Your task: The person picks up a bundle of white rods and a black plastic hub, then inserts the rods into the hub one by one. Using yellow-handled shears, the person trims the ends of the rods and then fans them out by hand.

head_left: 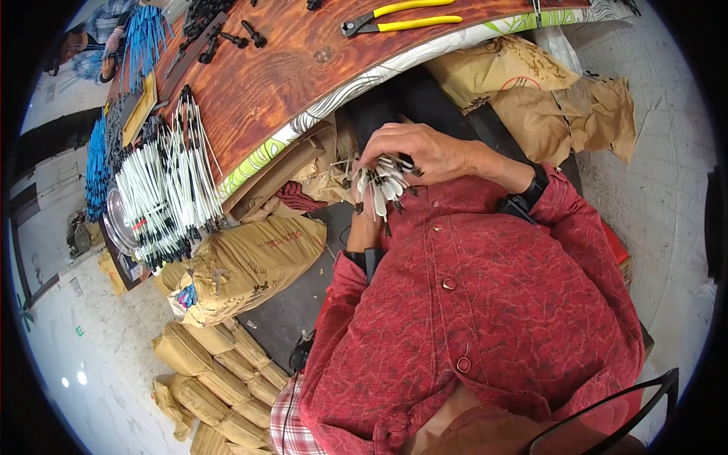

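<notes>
A bundle of thin white sticks with black ends (381, 186) is held in front of my red shirt, its ends fanned out towards me. My right hand (431, 154) curls over the top of the bundle, with thumb and fingers closed around it. From below, my left hand (365, 221) grips the same bundle; most of its fingers are hidden behind the sticks. At the left of the table lies a large pile of similar white sticks with black ends (155, 193).
Yellow-handled pliers (409, 17) and black plastic parts (254, 34) lie on the wooden table (265, 98). Blue sticks (145, 42) are at the far left, near another person (95, 45). Brown paper packages (220, 371) and a large sack (265, 250) stand left; crumpled paper (591, 114) hangs right.
</notes>
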A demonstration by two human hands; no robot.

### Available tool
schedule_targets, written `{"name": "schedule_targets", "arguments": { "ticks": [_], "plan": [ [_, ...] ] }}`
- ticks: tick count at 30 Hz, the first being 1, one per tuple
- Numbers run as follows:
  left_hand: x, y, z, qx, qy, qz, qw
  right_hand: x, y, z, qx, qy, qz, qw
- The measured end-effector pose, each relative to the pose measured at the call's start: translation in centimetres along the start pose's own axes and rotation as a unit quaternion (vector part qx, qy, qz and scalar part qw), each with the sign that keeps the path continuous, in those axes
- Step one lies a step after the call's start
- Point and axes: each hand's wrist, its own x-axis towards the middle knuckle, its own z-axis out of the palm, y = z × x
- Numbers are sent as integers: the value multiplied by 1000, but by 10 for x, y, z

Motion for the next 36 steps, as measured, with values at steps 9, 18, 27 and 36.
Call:
{"name": "schedule_targets", "arguments": {
  "ticks": [9, 18, 27, 36],
  "plan": [
    [0, 66, -77, 89, -40, -239, 966, 8, 3, -13, 62, -16, -83, 994],
    [-14, 187, -12, 137, -230, 67, 961, 15, -5, -11, 77, -65, -68, 992],
    [-9, 205, -13, 83, -284, 59, 953, 14, -16, -13, 30, -51, -55, 997],
    [-30, 221, 4, 181, -275, 155, 931, 18, -11, -15, 41, -71, -86, 993]
  ]
}}
